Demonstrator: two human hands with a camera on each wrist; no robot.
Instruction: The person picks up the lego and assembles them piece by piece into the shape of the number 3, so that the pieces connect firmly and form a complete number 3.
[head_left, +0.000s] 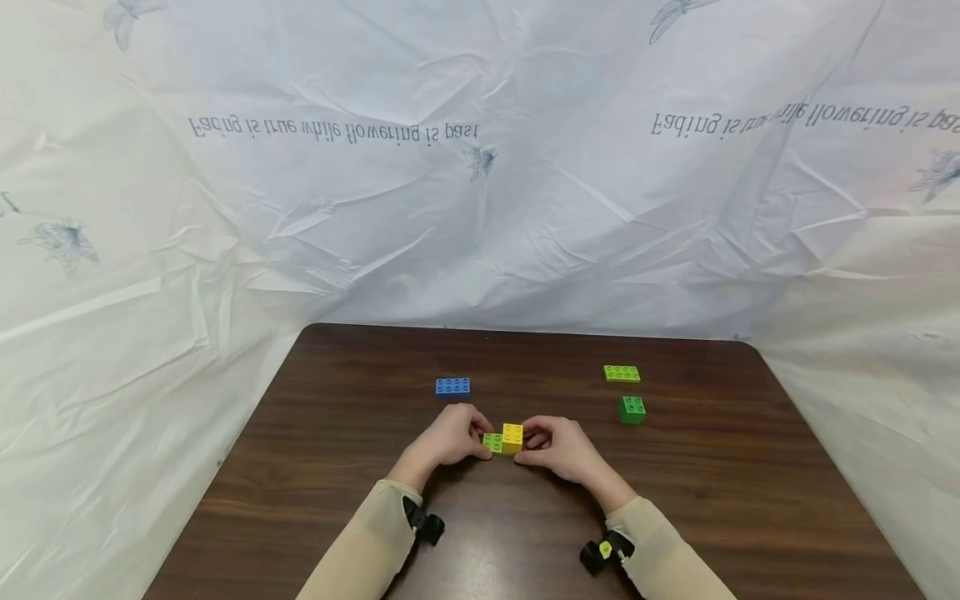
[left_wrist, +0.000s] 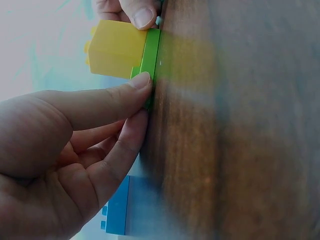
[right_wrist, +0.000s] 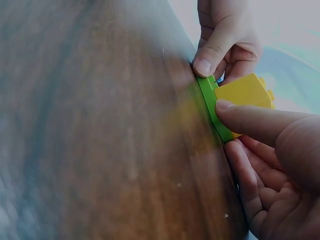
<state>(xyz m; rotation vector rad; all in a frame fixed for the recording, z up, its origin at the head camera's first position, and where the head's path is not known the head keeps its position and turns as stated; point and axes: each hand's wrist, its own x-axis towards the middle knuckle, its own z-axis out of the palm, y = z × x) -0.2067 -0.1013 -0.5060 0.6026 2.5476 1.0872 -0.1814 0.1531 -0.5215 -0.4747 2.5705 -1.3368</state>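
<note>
A yellow building brick (head_left: 512, 437) stands on the right half of a flat light-green brick (head_left: 492, 442), whose studs show on the left half. My left hand (head_left: 452, 437) pinches the flat green brick's left end between thumb and fingers. From the other side my right hand (head_left: 558, 450) grips the right end, its thumb (right_wrist: 227, 106) against the seam where yellow meets green. In the left wrist view the yellow brick (left_wrist: 116, 49) sits flush on the green one (left_wrist: 151, 52), low at the tabletop.
A flat blue brick (head_left: 453, 386) lies beyond my left hand. Farther right are another flat light-green brick (head_left: 622, 373) and a taller dark-green brick (head_left: 632, 409). All lie on a dark wooden table (head_left: 360, 367), with a white printed sheet (head_left: 465, 233) hanging behind.
</note>
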